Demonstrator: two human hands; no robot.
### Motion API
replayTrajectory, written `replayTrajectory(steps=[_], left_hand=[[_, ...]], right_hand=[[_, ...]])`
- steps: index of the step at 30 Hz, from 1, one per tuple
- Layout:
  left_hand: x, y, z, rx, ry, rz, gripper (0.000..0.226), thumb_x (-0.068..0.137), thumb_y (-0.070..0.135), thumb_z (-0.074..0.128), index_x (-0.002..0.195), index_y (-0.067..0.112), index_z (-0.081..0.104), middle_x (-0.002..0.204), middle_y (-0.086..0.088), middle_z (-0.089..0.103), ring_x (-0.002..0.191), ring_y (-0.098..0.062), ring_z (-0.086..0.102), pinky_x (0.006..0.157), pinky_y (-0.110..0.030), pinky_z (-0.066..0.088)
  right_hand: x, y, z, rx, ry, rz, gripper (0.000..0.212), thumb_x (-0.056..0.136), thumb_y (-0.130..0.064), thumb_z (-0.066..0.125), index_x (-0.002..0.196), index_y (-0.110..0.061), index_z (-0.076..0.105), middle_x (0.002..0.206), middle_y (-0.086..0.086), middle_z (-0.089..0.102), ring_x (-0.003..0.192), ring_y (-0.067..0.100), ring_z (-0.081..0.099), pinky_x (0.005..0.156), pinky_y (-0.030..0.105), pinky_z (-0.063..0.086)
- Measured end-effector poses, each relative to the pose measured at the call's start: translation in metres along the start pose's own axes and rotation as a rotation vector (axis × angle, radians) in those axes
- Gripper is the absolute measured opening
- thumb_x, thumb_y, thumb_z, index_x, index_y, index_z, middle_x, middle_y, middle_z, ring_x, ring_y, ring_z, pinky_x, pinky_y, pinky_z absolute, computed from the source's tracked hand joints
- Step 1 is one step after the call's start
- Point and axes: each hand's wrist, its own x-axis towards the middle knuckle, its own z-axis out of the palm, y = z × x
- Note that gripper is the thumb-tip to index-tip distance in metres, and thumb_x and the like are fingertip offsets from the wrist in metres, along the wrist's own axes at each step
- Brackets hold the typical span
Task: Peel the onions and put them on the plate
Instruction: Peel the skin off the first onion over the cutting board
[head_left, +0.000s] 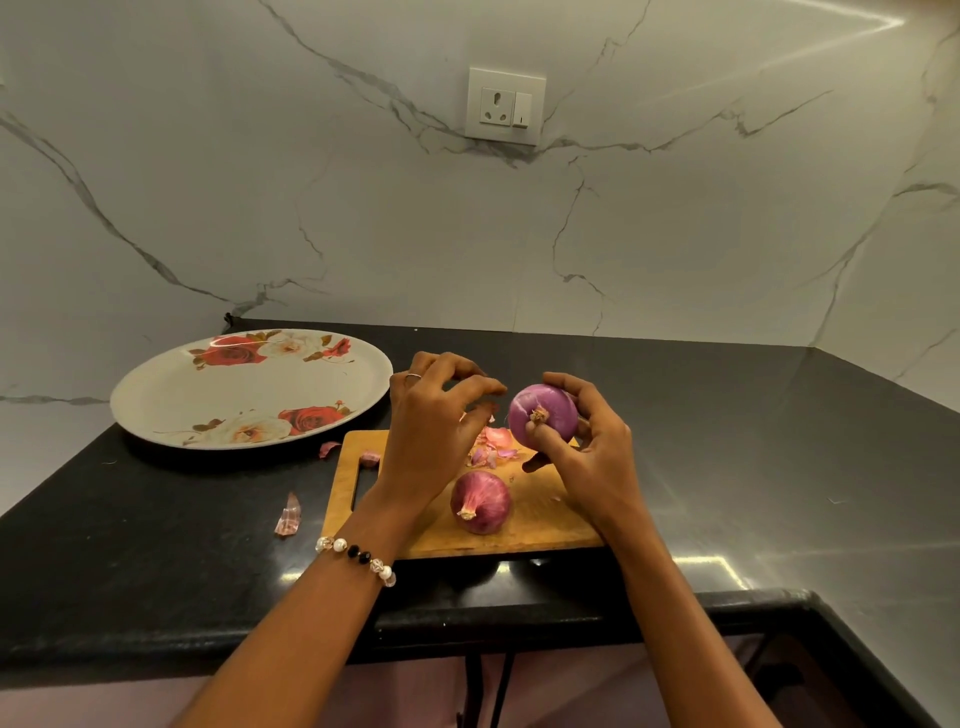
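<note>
At the left of the frame a round plate (249, 389) with red and white roses printed on it lies on the black desk (156, 545); nothing lies on it. Just below and right of it a few loose scraps of onion skin (289, 516) lie on the desk, one beside the plate's rim and another at the handle slot of the wooden cutting board (540, 519). The board sits at centre frame, and its far edge is mostly hidden behind the hands. The left hand (436, 415) hovers above the board, fingers curled and fingertips drawn together; whether it pinches a shred of skin is hard to make out, since the palm side is turned away. A beaded bracelet (356, 555) circles that wrist. Below the hands an unpeeled onion (480, 501) rests on the board, root end toward the camera. A small heap of pink peelings (493, 444) lies behind it, partly covered by the left hand. Right of centre the right hand (587, 452) grips a smooth purple onion (543, 415), held above the board with its root tuft facing the camera, the thumb beside the root; its far side is hidden. In the upper middle a wall socket (505, 105) sits on the marble wall
</note>
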Motion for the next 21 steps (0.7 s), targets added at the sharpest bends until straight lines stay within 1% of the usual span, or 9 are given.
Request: replayTrajectory(steps=[2,5,7,10,13,17,21], left_hand=[[0.0009,0.0003,0.0007,-0.058,-0.020,0.016,0.015,0.079,0.025,0.072,0.092,0.018,0.074,0.093,-0.003,0.067,0.095,-0.018,0.053,0.073,-0.037,0.046],[0.0009,0.0016,0.0024,-0.147,-0.077,0.052,0.016,0.077,0.027,0.071,0.090,0.018,0.074,0.092,-0.003,0.067,0.095,-0.013,0.049,0.071,-0.039,0.049],[0.0010,0.0030,0.0024,-0.183,-0.100,0.050,0.016,0.075,0.028,0.072,0.088,0.018,0.074,0.091,-0.002,0.068,0.095,-0.012,0.048,0.070,-0.038,0.049],[0.0019,0.0052,0.0008,-0.219,-0.112,0.027,0.016,0.073,0.029,0.072,0.084,0.018,0.073,0.090,-0.001,0.067,0.095,-0.014,0.050,0.072,-0.035,0.046],[0.0033,0.0062,-0.0001,-0.226,-0.135,0.019,0.017,0.072,0.032,0.072,0.082,0.018,0.073,0.091,0.000,0.066,0.097,-0.013,0.047,0.075,-0.033,0.043],[0.0026,0.0048,-0.0020,-0.242,-0.193,-0.019,0.017,0.071,0.032,0.073,0.080,0.018,0.074,0.098,0.000,0.065,0.104,-0.013,0.043,0.080,-0.030,0.040],[0.0022,0.0035,-0.0032,-0.245,-0.277,-0.065,0.011,0.071,0.024,0.078,0.080,0.020,0.073,0.111,-0.001,0.061,0.113,-0.015,0.036,0.086,-0.038,0.038]], right_hand=[[0.0004,-0.0017,-0.0007,0.036,-0.011,0.044,0.044,0.084,-0.031,0.071,0.124,-0.026,0.057,0.115,-0.012,0.060,0.101,0.022,0.065,0.075,0.029,0.061],[0.0015,-0.0030,-0.0020,0.101,-0.048,0.086,0.043,0.083,-0.038,0.065,0.123,-0.028,0.058,0.119,-0.003,0.062,0.107,0.023,0.065,0.081,0.032,0.061],[0.0018,-0.0034,-0.0021,0.117,-0.062,0.100,0.042,0.084,-0.038,0.062,0.124,-0.027,0.058,0.123,-0.001,0.061,0.110,0.022,0.063,0.085,0.033,0.060],[0.0020,-0.0036,-0.0019,0.135,-0.083,0.105,0.041,0.085,-0.038,0.061,0.124,-0.027,0.059,0.124,-0.002,0.061,0.112,0.020,0.062,0.086,0.031,0.059],[0.0016,-0.0026,-0.0025,0.125,-0.106,0.095,0.039,0.087,-0.036,0.061,0.125,-0.026,0.060,0.124,-0.002,0.062,0.112,0.019,0.062,0.087,0.032,0.059],[-0.0003,-0.0023,-0.0022,0.093,-0.152,0.079,0.035,0.087,-0.037,0.061,0.122,-0.031,0.059,0.123,-0.005,0.061,0.110,0.017,0.062,0.086,0.030,0.059],[-0.0012,-0.0026,-0.0021,0.072,-0.178,0.069,0.036,0.087,-0.038,0.060,0.123,-0.031,0.059,0.122,-0.007,0.061,0.108,0.016,0.062,0.085,0.029,0.058]])
